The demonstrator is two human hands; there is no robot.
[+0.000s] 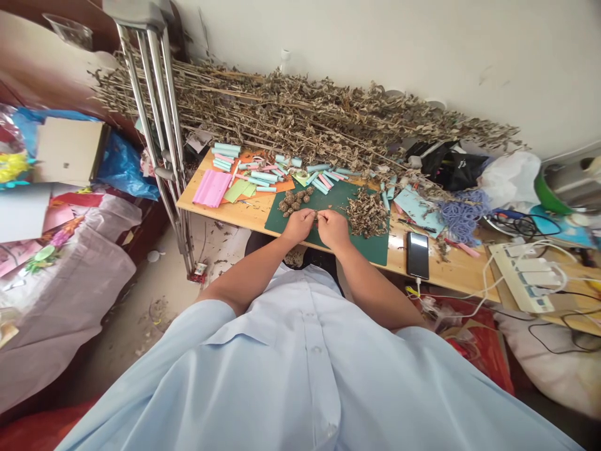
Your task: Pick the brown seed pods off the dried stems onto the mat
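We have both hands [316,227] together over the near part of the green cutting mat [370,249], wrists just inside its near edge. The fingers of each hand are curled and pressed together, and the fingertips meet, pinching a small dark bit [318,217]. It is mostly hidden, so we cannot tell exactly what it is. Just to our left on the mat lies a group of dried clusters [291,202], near the left fingers; to our right is a heap of dried leaves [367,214], nearer the right hand.

The mat runs off the front of the wooden table [451,270] at its near corner, so our forearms cross that edge. There is a strip of wood between the mat's right edge and the phone [417,255], which lies near the front edge. Left of the mat, the table narrows our room with pink paper [211,188] and paper rolls [263,176], and more rolls crowd the mat's far edge.

Dried branches [282,106] lie along the back, against the wall [375,44], spilling toward the rolls. A crutch [162,106] stands upright at the table's left end, beside the bed [61,282]. Blue yarn [464,213] and a power strip [519,275] sit off to the right.
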